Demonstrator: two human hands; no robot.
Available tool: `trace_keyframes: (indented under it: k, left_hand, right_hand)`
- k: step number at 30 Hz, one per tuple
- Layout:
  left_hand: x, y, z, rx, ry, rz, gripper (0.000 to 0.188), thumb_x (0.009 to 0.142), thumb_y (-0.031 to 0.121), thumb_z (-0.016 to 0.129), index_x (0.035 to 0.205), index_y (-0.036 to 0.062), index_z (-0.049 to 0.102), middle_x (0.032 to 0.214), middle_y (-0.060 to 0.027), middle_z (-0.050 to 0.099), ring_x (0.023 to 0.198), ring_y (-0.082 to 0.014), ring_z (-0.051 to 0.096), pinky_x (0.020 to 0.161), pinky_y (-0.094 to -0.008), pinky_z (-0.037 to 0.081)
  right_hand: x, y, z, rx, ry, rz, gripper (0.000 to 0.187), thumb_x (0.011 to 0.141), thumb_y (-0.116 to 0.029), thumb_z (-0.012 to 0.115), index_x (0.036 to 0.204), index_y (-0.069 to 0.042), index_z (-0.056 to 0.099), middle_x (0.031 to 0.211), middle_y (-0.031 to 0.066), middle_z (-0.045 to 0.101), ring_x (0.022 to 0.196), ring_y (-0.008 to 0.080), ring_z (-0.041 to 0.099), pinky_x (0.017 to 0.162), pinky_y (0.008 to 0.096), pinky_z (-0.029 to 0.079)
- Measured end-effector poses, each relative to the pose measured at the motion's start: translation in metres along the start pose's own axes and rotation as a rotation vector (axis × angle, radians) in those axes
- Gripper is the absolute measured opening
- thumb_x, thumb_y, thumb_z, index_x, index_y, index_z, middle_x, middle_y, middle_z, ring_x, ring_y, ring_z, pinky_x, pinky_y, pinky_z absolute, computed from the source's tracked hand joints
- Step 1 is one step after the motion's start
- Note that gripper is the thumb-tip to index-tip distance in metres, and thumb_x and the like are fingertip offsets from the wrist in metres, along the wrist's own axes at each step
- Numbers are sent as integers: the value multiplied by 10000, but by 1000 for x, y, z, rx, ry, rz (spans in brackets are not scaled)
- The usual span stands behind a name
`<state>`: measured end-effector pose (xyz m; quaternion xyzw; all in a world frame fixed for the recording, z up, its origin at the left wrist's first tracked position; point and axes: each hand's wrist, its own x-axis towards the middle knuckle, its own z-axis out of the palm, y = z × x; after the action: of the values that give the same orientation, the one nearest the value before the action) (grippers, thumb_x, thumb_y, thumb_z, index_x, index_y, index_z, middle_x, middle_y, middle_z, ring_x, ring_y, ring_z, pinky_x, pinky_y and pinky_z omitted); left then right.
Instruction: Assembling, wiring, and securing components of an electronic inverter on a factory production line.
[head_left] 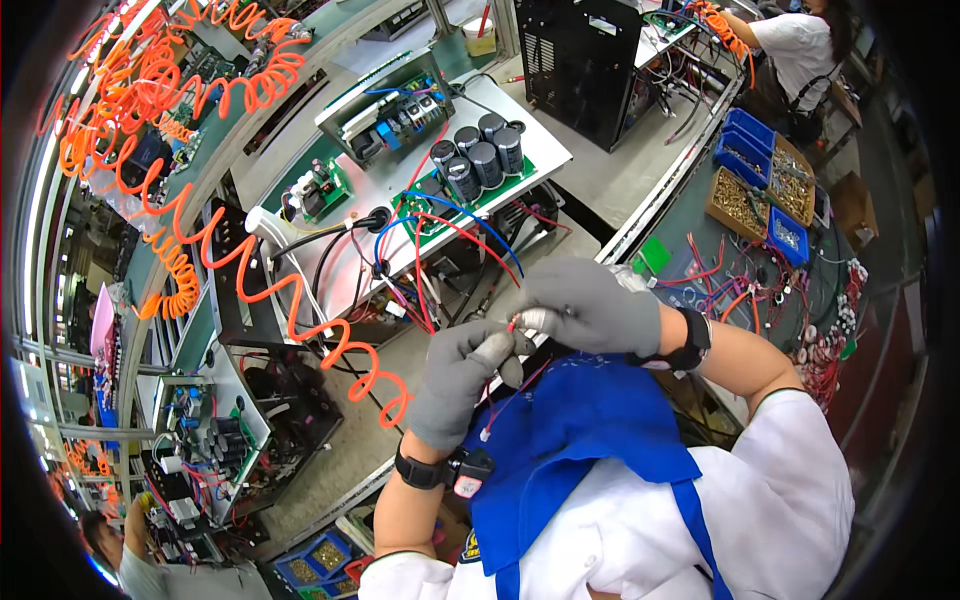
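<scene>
My left hand (450, 385), in a grey glove, is closed in a pinch in front of my blue apron (580, 410). My right hand (590, 305), also gloved in grey, is closed just to its right, and the fingertips of both hands meet. Between them shows a bit of red, the end of a thin wire lead (512, 393). The lead hangs below my left fingers and ends in a small white connector (485, 434). Where exactly each finger grips is partly hidden. Beyond my hands, red and blue wires (470, 232) rise from a green circuit board with large black capacitors (483, 160).
The board sits on an open white metal chassis (545, 165). An orange coiled hose (300, 318) hangs at left, close to my left hand. On the right bench lie wire bundles and blue bins (745, 155) of small hardware. One person (800, 50) is at upper right, another (125, 550) at lower left.
</scene>
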<state>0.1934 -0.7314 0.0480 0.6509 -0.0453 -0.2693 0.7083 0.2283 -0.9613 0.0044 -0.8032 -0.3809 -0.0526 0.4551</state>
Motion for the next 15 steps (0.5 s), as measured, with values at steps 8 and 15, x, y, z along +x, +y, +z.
trace_keyframes:
  k: [8,15]
  left_hand:
    - [1,-9,-7,-118,89,79,320,953,268,592,915,-41,665,681,-79,611,844,-213,650,1163,-478,347]
    - [-7,-13,-22,-161,133,160,318,993,249,569,1014,-53,667,824,-96,674,892,-199,675,998,-383,467]
  right_hand:
    - [-36,62,96,109,-760,406,315,899,-167,632,1209,-133,680,1160,116,669,1042,316,649,911,418,502]
    - [-36,71,128,-78,-659,247,254,816,-152,621,1038,-142,744,818,128,697,837,349,677,768,456,523]
